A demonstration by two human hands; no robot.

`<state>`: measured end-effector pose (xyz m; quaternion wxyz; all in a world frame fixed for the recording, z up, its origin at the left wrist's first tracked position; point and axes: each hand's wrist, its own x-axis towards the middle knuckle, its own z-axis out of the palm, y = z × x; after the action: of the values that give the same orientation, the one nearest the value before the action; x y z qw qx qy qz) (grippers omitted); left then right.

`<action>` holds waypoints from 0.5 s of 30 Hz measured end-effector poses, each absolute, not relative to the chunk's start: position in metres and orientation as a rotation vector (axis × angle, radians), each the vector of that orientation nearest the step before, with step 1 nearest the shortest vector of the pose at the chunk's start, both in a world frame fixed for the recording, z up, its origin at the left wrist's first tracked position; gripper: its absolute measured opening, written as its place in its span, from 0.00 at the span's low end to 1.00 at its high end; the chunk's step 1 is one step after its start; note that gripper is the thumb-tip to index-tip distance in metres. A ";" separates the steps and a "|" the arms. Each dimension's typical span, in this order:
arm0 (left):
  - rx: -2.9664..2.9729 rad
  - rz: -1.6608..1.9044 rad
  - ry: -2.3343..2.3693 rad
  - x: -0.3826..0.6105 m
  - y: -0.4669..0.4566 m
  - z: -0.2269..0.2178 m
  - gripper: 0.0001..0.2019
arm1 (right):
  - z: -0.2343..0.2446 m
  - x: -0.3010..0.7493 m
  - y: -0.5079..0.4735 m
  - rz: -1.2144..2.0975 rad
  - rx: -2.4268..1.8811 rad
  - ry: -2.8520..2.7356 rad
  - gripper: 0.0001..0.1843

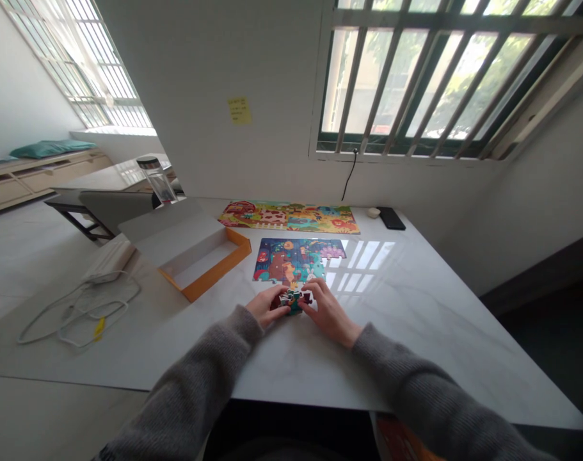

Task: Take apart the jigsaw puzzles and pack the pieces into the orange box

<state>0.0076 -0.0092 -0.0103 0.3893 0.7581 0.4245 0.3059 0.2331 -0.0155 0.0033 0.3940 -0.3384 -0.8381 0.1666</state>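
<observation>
In the head view, my left hand (267, 306) is closed around a small stack of jigsaw puzzle pieces (294, 301), held low over the table. My right hand (328, 312) curls in from the other side, with thumb and fingers pinching a dark puzzle piece (307, 298) at the stack's right edge. Just beyond both hands lies a partly joined blue-purple animal puzzle (291, 257), flat on the table, its lower right outline stepped. Its bottom edge is partly covered by my right fingers.
A long, bright farm-and-animal puzzle (291, 218) lies along the wall. An orange-rimmed box (214, 280) sits to the left, near a coiled white cable (87, 314). At the back right are a black phone (391, 218) and a small whitish object (373, 212). A glass bottle (157, 180) stands far left.
</observation>
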 end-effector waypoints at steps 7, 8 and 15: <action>1.831 0.726 1.061 0.004 -0.008 -0.012 0.26 | -0.005 0.227 -0.023 0.419 -0.893 -2.247 0.06; 1.828 0.725 1.061 0.005 -0.009 -0.011 0.27 | -0.005 0.226 -0.024 0.417 -0.878 -2.272 0.05; 1.879 0.758 1.110 0.011 -0.014 -0.003 0.22 | 0.013 0.255 0.017 0.266 -0.913 -2.148 0.11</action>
<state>0.0110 -0.0143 -0.0029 0.4036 0.7442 0.4395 0.3003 0.2554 0.0174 0.0129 0.3861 -0.3586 -0.8434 0.1045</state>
